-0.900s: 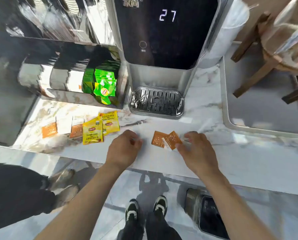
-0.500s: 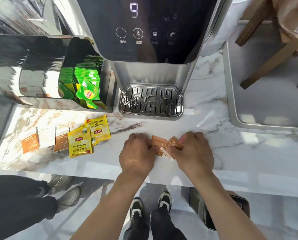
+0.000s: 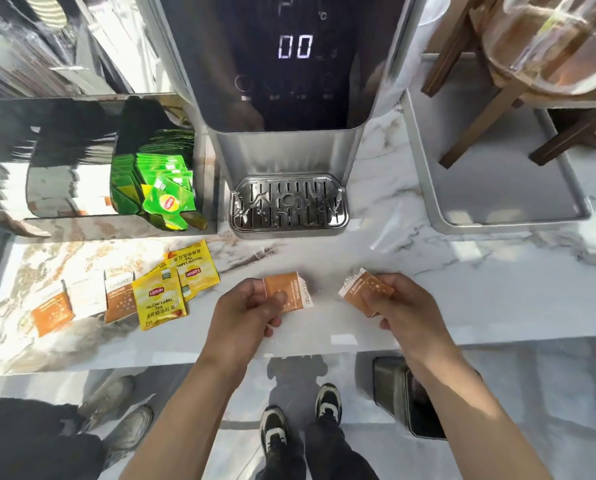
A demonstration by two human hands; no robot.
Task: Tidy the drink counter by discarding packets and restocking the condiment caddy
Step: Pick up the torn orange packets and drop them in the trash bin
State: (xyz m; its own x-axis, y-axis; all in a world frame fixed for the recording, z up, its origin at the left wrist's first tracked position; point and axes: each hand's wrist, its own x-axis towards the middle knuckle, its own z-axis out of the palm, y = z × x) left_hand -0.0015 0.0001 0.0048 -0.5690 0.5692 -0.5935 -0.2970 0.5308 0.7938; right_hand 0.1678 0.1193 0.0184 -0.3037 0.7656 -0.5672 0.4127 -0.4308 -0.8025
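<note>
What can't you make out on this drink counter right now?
Head view only:
- Small print on the orange packet in the left hand: too small, and the fingers cover part of it.
- Mirrored steel caddy, left compartments: reflections mask any contents.
- Dark bin on the floor: the right hand's forearm hides its opening.
- Dispenser's top display digits: cut off by the frame edge.

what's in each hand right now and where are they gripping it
Each holds one orange packet: left hand pinches its packet at the left edge, right hand pinches its packet at the right end.
</note>
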